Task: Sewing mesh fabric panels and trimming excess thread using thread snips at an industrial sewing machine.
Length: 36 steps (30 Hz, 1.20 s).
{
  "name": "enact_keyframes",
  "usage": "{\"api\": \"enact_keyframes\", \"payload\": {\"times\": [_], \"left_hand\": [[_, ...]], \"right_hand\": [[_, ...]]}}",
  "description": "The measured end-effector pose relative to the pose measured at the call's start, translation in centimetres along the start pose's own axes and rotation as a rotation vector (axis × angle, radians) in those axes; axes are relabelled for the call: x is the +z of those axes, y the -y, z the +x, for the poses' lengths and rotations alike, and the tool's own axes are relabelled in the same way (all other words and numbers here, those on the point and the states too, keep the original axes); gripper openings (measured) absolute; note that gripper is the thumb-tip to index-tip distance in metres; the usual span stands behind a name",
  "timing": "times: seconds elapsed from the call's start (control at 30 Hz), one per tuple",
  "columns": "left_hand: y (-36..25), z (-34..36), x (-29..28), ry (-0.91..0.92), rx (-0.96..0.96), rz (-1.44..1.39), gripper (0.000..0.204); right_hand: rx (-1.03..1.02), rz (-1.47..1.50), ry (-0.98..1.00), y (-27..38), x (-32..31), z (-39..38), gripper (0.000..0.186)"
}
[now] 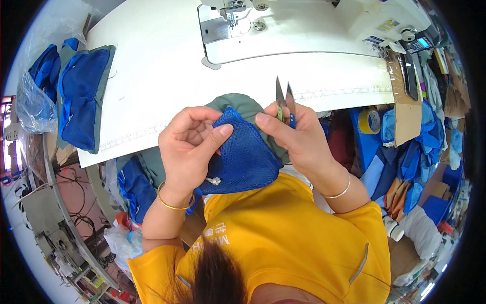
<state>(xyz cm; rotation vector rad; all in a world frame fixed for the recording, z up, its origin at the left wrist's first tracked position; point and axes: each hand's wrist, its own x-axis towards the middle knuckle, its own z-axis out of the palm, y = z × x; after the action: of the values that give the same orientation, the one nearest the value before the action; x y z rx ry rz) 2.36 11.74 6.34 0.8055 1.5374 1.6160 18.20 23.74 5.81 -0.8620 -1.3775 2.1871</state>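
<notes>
My left hand (190,139) is closed, thumb and fingers pinching the upper corner of a blue mesh piece (245,159). Grey-green fabric (235,103) lies behind the mesh and shows above it. In my right hand (298,137) is a pair of thread snips (281,99), blades parted and pointing up. The right thumb is close to the green fabric's edge; whether it also grips the cloth I cannot tell. Both hands are in front of my chest at the near edge of the white sewing table (152,76).
A sewing machine (230,20) stands at the far side of the table. On the left lies a blue and green sewn piece (81,99) beside clear plastic (38,109). Yellow tape (369,122), cardboard (407,109) and blue cloth pieces (410,162) crowd the right.
</notes>
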Motion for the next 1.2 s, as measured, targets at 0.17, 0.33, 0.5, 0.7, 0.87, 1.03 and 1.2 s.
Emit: {"api": "enact_keyframes", "payload": {"times": [0.17, 0.33, 0.5, 0.7, 0.87, 1.03, 1.2], "left_hand": [[0.3, -0.2, 0.1, -0.067, 0.149, 0.11, 0.026], [-1.2, 0.3, -0.8, 0.047, 0.912, 1.061, 0.04], [-2.4, 0.7, -1.1, 0.197, 1.077, 1.157, 0.032], [-2.5, 0.9, -1.5, 0.318, 1.165, 1.133, 0.026], [-3.6, 1.1, -0.6, 0.389, 1.013, 1.192, 0.023], [-4.0, 1.2, -0.9, 0.466, 0.897, 1.218, 0.023], [-3.7, 1.5, -0.4, 0.438, 0.911, 1.191, 0.024]], "right_hand": [[-0.056, -0.141, 0.051, 0.1, -0.1, 0.1, 0.019], [-0.18, -0.236, 0.038, 0.2, 0.5, -0.5, 0.02], [-0.357, -0.382, 0.08, 0.4, 0.6, -1.2, 0.02], [-0.511, -0.476, 0.078, 0.1, 0.7, -0.8, 0.015], [-0.381, -0.427, 0.034, -1.3, 0.9, -0.4, 0.013], [-0.314, -0.358, 0.039, -1.5, 1.0, -0.7, 0.014], [-0.181, -0.207, 0.061, -1.2, 1.3, -0.8, 0.015]]}}
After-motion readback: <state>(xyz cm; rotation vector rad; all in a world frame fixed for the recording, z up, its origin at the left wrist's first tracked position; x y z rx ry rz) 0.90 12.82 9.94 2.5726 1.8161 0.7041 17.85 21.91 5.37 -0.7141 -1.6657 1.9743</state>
